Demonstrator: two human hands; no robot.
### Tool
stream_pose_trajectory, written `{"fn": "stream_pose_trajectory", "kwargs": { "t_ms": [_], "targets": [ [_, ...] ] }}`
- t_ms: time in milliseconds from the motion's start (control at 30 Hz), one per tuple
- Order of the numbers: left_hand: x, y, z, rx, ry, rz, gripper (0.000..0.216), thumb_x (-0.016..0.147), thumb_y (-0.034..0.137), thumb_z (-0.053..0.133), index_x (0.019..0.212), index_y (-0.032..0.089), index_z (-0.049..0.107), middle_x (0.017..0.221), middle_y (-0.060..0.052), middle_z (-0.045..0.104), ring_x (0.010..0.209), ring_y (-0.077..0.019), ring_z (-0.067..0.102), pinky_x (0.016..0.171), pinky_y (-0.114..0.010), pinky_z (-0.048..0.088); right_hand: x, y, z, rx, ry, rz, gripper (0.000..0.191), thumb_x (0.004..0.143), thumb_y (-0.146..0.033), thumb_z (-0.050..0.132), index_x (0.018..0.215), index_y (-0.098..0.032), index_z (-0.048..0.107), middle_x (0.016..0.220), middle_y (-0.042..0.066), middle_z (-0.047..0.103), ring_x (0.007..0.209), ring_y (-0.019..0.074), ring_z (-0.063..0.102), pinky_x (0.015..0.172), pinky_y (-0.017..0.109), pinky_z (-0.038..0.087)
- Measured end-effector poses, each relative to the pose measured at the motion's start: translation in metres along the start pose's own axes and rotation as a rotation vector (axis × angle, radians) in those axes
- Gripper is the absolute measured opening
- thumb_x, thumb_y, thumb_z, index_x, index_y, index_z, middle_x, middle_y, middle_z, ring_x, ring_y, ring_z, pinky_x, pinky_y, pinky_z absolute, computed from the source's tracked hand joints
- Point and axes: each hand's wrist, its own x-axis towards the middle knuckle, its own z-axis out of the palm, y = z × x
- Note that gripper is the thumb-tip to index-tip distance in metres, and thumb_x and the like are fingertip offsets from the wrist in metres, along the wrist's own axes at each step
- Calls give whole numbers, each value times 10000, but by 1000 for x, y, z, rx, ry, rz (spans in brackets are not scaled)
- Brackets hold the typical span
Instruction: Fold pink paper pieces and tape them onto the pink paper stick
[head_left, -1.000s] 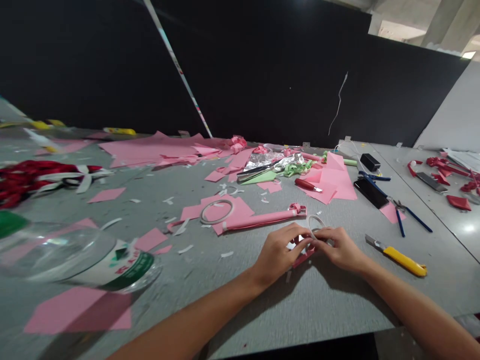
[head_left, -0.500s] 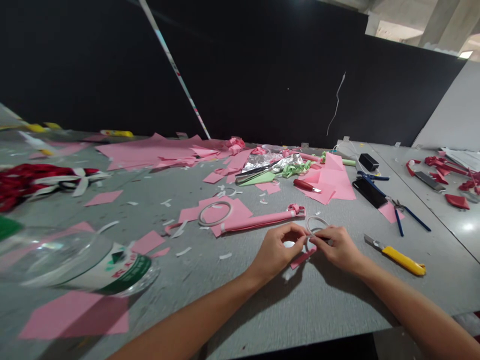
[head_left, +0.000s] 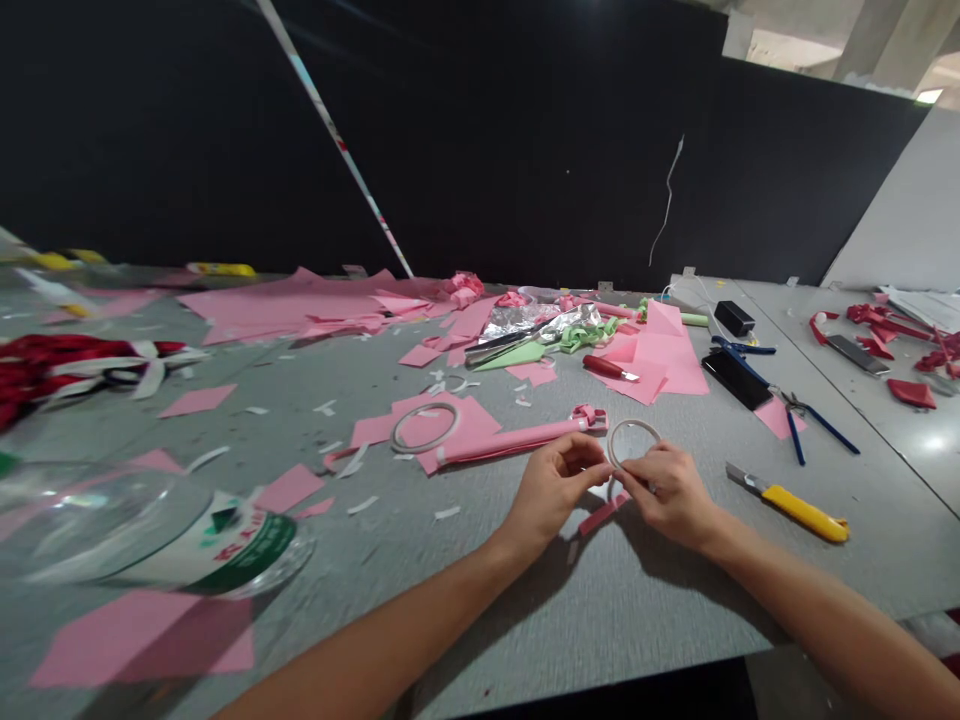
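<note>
Both my hands meet low over the grey table (head_left: pixel 525 600). My right hand (head_left: pixel 667 495) is closed around a thin white tape ring (head_left: pixel 634 436) that stands up between thumb and fingers. My left hand (head_left: pixel 551 490) pinches at the ring's left side, apparently on the loose tape end, though it is too small to see. A small pink paper strip (head_left: pixel 600 517) lies on the table right under the two hands. A rolled pink paper tube (head_left: pixel 517 440) with a folded pink knot at its end lies just beyond my left hand.
A yellow utility knife (head_left: pixel 795 503) lies right of my right hand; blue pliers (head_left: pixel 806 418), a black phone (head_left: pixel 735 378) and a red knife (head_left: pixel 611 369) sit farther back. Another tape ring (head_left: pixel 424 427) rests on pink paper. A clear plastic bottle (head_left: pixel 150 525) lies at left. Pink scraps are scattered everywhere.
My hands have lifted slightly off the pink strip, which now lies free on the table. The tape ring has come up between my fingers and my left hand now pinches at its edge.
</note>
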Motion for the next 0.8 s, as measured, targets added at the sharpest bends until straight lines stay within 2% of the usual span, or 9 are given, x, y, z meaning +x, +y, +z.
{"fn": "stream_pose_trajectory", "kwargs": {
  "t_ms": [267,367,467,533,667,733,800],
  "targets": [
    [-3,0,5,-76,87,-38,224,696,294,884,796,190,713,724,10,726,690,-166,702,715,-298,600,0,-6,5,-113,97,-63,413,1115,-293,492,743,-210,650,624,5,612,578,157,505,777,338,409],
    [10,-5,-10,-94,219,7,207,686,282,876,796,192,726,736,6,738,703,-159,699,719,-286,593,-2,-5,-1,-101,184,-62,406,1104,-281,493,745,-207,668,620,21,603,582,171,521,761,343,413],
    [27,-6,-29,-138,381,31,300,630,285,917,854,187,742,782,8,759,703,-150,705,734,-287,601,-1,9,-15,-74,247,42,388,1090,-295,510,771,-206,713,652,43,641,618,193,566,771,342,431],
    [32,-5,-33,-129,347,-17,359,620,301,945,904,176,765,816,-13,787,724,-162,727,736,-292,607,3,24,-25,-109,212,143,374,1080,-318,543,781,-213,743,684,52,679,655,208,603,758,341,417],
    [19,-4,-20,-71,146,-53,327,700,332,930,961,177,807,903,-59,837,843,-217,785,808,-341,634,11,48,-35,-259,18,282,338,1057,-297,614,763,-208,755,690,47,710,668,209,610,696,336,356],
    [10,-4,-12,-54,83,-43,269,729,326,908,937,187,809,908,-60,846,876,-237,803,837,-363,642,12,54,-35,-327,-75,325,282,1043,-276,649,795,-203,761,774,57,749,723,210,634,681,330,340],
    [4,-4,-8,-31,45,-55,245,742,331,897,922,191,808,891,-59,848,878,-248,813,832,-369,647,11,54,-34,-374,-113,347,213,1024,-278,693,844,-193,770,903,79,780,822,224,667,699,325,357]
  ]
}}
